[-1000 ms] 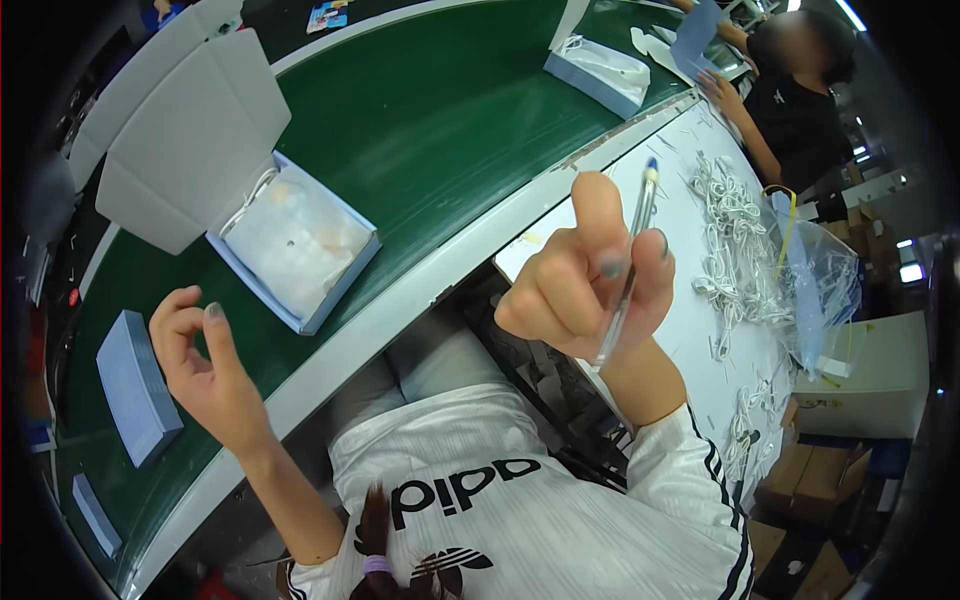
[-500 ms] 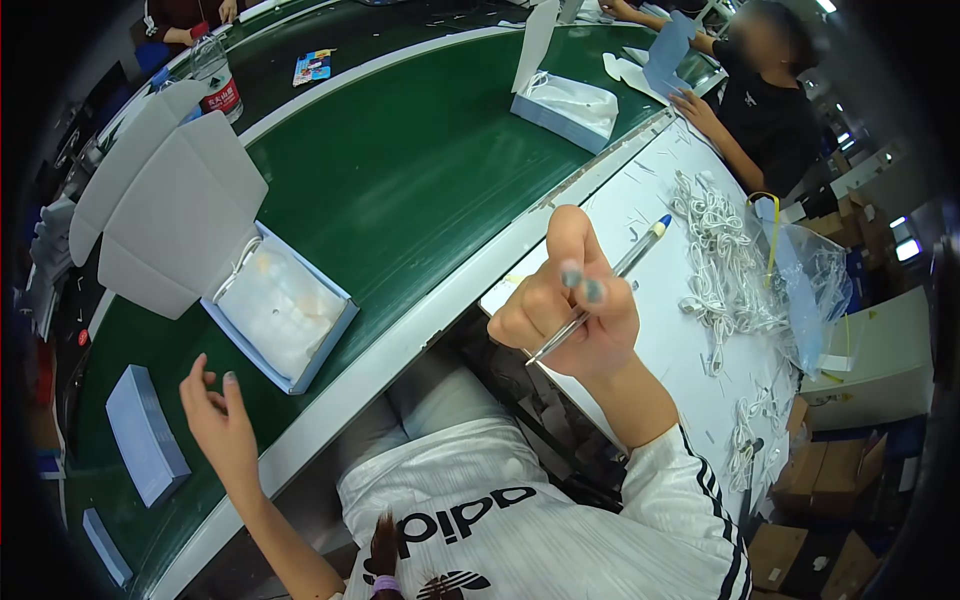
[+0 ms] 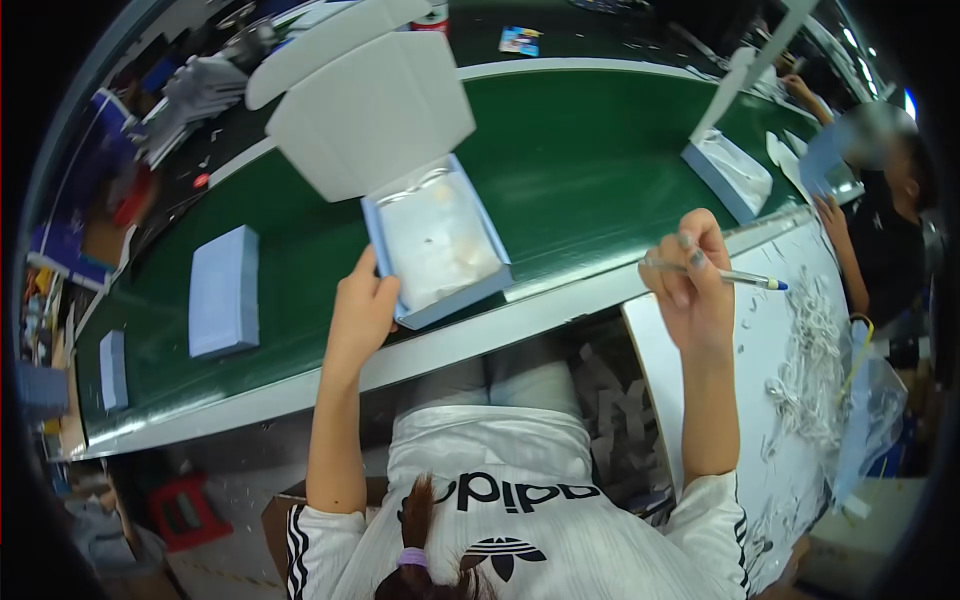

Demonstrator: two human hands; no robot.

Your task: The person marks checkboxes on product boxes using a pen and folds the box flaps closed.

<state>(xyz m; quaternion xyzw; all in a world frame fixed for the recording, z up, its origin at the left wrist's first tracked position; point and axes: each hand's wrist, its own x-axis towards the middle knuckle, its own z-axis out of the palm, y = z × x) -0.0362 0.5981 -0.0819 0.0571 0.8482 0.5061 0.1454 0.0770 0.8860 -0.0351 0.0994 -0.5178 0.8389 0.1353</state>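
Observation:
A blue box [image 3: 458,305] with its white lid [image 3: 372,115] raised lies on the green conveyor belt in front of me. Inside it is a flat item in a clouded plastic bag [image 3: 435,240]; what the bag wraps cannot be made out. My left hand [image 3: 365,305] grips the box at its near left corner, thumb on the rim and fingers against the side. Above the white table's edge, my right hand [image 3: 695,285] pinches a clear pen [image 3: 745,278] with a blue end, held nearly level and touching nothing else.
Closed blue boxes [image 3: 222,290] lie on the belt [image 3: 570,150] to the left. Another open box [image 3: 725,180] sits at the right, near a co-worker [image 3: 885,220]. Coiled white cables [image 3: 815,335] and a plastic bag [image 3: 875,400] cover part of the white table [image 3: 670,350].
My left hand has moved onto the open box and taken hold of its corner. The right hand has turned, so the pen's blue end points right. My view has swung left.

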